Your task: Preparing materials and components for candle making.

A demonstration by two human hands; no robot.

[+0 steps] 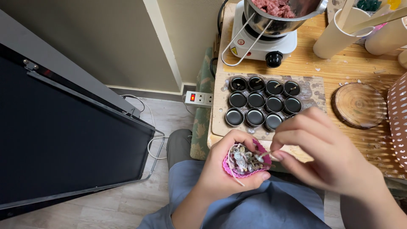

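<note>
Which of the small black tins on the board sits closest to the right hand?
The tin at the right end of the front row: it lies just under the right hand, while the others sit farther left or back.

pink, black and pale wood, seen from above

bright pink fluted cup point(229, 168) with grey-white wicks point(243, 161) inside; glossy black round tins point(256, 100) with silvery rims, on a pale, stained board point(311, 89). white hotplate point(258, 44) with a black knob and a small yellow warning mark; steel pot point(292, 17) with dull pinkish-red lumps. cream cups point(337, 36), light honey-coloured tabletop point(364, 63), brown wood slice point(359, 105) with ring pattern. brown paper with white dots point(398, 114) at the edge. white power strip point(198, 98) with a lit red switch. grey-blue trousers point(254, 208), black screen point(63, 140), grey-beige plank floor point(118, 203).
</note>
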